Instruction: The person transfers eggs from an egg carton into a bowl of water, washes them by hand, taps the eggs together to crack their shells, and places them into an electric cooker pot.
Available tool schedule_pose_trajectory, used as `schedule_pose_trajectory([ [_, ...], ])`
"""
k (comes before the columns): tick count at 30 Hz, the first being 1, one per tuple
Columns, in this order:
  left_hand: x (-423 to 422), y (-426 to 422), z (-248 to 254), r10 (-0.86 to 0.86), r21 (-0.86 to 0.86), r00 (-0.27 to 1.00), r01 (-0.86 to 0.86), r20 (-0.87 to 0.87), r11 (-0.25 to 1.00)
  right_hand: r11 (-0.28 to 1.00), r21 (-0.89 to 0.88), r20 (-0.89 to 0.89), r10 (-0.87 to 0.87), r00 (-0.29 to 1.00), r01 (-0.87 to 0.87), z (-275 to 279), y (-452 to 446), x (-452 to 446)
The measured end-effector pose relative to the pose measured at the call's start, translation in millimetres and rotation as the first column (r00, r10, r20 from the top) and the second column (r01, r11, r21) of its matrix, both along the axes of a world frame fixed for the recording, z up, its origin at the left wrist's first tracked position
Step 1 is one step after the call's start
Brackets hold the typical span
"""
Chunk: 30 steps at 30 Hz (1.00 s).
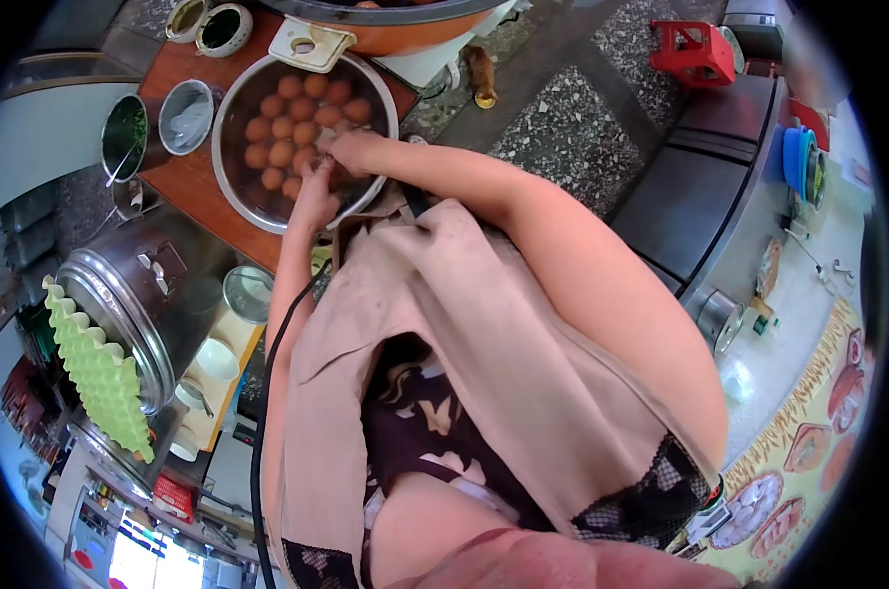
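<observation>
A large steel basin [222,147] of liquid holds several brown eggs [281,128]. Both my hands meet over its near right side, among the eggs. My left hand [315,194] comes in from below, its fingers bent and closed at the liquid's surface. From the right reaches my right hand [352,151], fingers curled down and pressed together close to the left fingertips. Whatever lies between the fingers is hidden by the hands and too small to name. Eggs lie right beside the fingertips.
The basin stands on a brown wooden table [184,191]. Left of it are a bowl with a plastic bag [186,120] and a pot with chopped greens [125,137]. A green egg tray [96,368] leans on a big steel pot [135,294]. A cat [481,74] and red stool [695,54] are on the floor.
</observation>
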<state>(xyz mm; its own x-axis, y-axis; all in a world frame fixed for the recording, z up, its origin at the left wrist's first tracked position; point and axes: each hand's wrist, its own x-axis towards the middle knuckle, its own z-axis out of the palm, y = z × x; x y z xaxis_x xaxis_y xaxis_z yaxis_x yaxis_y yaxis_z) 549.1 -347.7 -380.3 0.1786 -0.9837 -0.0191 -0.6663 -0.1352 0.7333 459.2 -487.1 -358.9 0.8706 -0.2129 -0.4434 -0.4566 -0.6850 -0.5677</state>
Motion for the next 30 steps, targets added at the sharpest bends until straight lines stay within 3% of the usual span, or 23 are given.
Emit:
schedule_pose_trajectory([
  [2, -6, -8, 24, 0.186, 0.234, 0.973, -0.151, -0.135, 0.96, 0.995, 0.022, 0.044, -0.101, 0.994, 0.1, 3, 0, 2],
  [3, -6, -8, 25, 0.187, 0.234, 0.973, -0.153, -0.134, 0.96, 0.996, -0.013, -0.027, -0.092, 0.995, 0.092, 7, 0, 3],
  [5, -6, -10, 29, 0.244, 0.403, 0.966, -0.258, 0.088, 0.878, 0.996, -0.05, -0.098, -0.081, 0.992, 0.077, 13, -1, 4],
  [8, -10, -18, 44, 0.325, 0.451, 0.93, -0.367, 0.172, 0.813, 0.988, -0.031, -0.015, -0.151, 0.988, 0.151, 7, -3, 6],
  [10, 1, -15, 23, 0.418, 0.418, 0.898, -0.434, 0.135, 0.798, 0.973, 0.079, 0.081, -0.221, 0.972, 0.215, -15, -10, 13],
  [12, 12, -8, 11, 0.633, 0.374, 0.744, -0.535, -0.216, 0.757, 0.763, 0.448, -0.138, -0.456, 0.879, 0.466, 10, -16, 12],
  [13, 11, -7, 19, 0.683, 0.279, 0.624, -0.626, -0.379, 0.728, 0.343, 0.768, -0.34, -0.498, 0.798, 0.541, -8, -19, 11],
  [14, 10, -7, 25, 0.711, 0.278, 0.59, -0.66, -0.382, 0.698, 0.178, 0.784, -0.441, -0.514, 0.735, 0.595, 14, -15, 10],
  [16, 11, -11, 37, 0.575, 0.053, 0.452, -0.753, -0.682, 0.655, 0.118, 0.813, -0.468, -0.45, 0.761, 0.57, 31, -7, 8],
  [17, 10, -13, 40, 0.554, 0.031, 0.467, -0.745, -0.689, 0.667, 0.136, 0.811, -0.467, -0.435, 0.769, 0.569, 39, -2, 8],
  [19, 3, -22, 49, 0.505, 0.042, 0.395, -0.755, -0.767, 0.655, 0.041, 0.85, -0.471, -0.39, 0.791, 0.526, 57, 4, 9],
  [22, -3, -32, 69, 0.381, 0.049, 0.291, -0.735, -0.878, 0.676, 0.111, 0.843, -0.419, -0.478, 0.772, 0.526, 85, 5, 12],
  [23, -2, -34, 74, 0.3, 0.099, 0.13, -0.761, -0.945, 0.642, 0.124, 0.843, -0.409, -0.484, 0.773, 0.524, 101, 0, 13],
  [24, 0, -37, 76, 0.205, 0.156, -0.035, -0.774, -0.978, 0.613, 0.211, 0.886, -0.244, -0.543, 0.804, 0.412, 121, -8, 12],
  [25, 9, -29, 63, 0.465, 0.193, 0.232, -0.689, -0.854, 0.698, 0.305, 0.904, -0.073, -0.579, 0.812, 0.299, 141, -20, 12],
  [26, 13, -21, 43, 0.454, 0.183, 0.232, -0.691, -0.86, 0.7, 0.427, 0.855, 0.055, -0.638, 0.768, 0.294, 159, -36, 14],
  [27, 11, -12, 22, 0.52, -0.01, 0.695, -0.604, -0.496, 0.797, 0.578, 0.776, 0.217, -0.621, 0.753, 0.253, 183, -58, 18],
  [28, 8, -7, 13, 0.43, -0.105, 0.901, -0.423, 0.055, 0.9, 0.647, 0.706, 0.325, -0.656, 0.681, 0.287, 198, -79, 24],
  [29, 1, -7, 16, 0.448, 0.005, 0.881, -0.454, 0.151, 0.891, 0.836, 0.462, 0.538, -0.53, 0.655, 0.296, 189, -115, 36],
  [30, -8, -7, 20, 0.453, 0.114, 0.857, -0.49, 0.247, 0.864, 0.906, 0.051, 0.588, -0.367, 0.72, 0.421, 190, -146, 47],
])
